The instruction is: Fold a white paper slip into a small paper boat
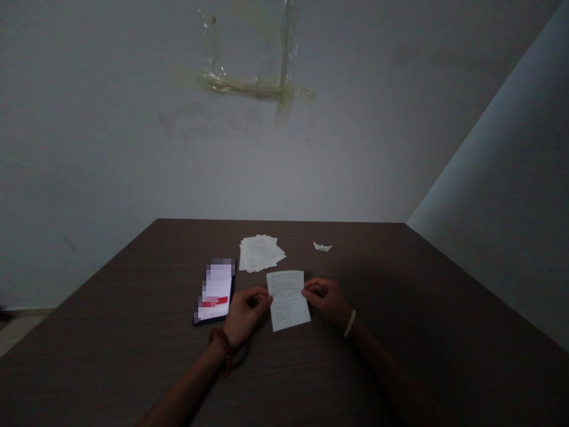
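Observation:
Between my hands is a small sheet of printed paper (288, 301), its text side facing me. My left hand (247, 311) pinches the sheet's left edge between thumb and forefinger. On the opposite edge, the thumb and fingers of my right hand (326, 299) are closed on the paper. A loose stack of similar printed sheets (261, 252) lies fanned out just beyond. To the right of the stack sits a small folded paper boat (322, 247). Close by my left hand, a phone (217, 290) lies with its screen lit and partly pixelated.
Everything rests on a dark brown wooden table (133, 350). Its far edge meets a grey wall (347, 166) with strips of clear, yellowed tape (249, 88) on it. Another wall surface (511, 178) slants along the right side.

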`<state>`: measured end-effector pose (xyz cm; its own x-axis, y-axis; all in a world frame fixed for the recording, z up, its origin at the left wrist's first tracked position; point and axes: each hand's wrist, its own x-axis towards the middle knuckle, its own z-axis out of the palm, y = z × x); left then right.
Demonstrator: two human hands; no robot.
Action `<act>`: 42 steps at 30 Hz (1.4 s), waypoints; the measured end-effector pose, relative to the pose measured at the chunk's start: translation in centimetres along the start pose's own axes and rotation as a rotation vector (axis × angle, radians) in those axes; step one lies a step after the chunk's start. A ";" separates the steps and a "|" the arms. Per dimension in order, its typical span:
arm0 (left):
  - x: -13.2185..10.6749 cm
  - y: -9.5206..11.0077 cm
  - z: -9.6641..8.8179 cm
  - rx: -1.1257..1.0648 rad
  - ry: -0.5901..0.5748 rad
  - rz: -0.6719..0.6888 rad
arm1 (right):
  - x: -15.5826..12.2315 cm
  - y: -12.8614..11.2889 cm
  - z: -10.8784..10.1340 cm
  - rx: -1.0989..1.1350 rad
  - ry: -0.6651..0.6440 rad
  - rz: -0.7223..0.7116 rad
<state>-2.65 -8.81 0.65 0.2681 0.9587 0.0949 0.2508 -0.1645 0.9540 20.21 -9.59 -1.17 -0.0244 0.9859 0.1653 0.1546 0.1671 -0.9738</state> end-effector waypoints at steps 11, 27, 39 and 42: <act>-0.5 1.1 -0.3 -0.054 0.006 0.038 | -0.2 -0.6 -0.3 0.012 -0.033 0.023; -0.4 1.0 0.0 0.021 -0.001 0.089 | -0.2 -1.0 -1.2 0.041 -0.154 -0.071; -0.4 0.6 0.2 0.053 0.084 0.054 | -0.5 -0.3 0.2 0.004 -0.058 -0.029; -0.5 0.4 0.4 0.046 0.079 0.026 | -0.6 -0.5 0.3 0.007 -0.066 -0.018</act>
<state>-2.26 -9.45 0.89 0.2018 0.9689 0.1434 0.2873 -0.1985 0.9370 19.83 -10.25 -0.81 -0.0926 0.9807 0.1719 0.1464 0.1842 -0.9719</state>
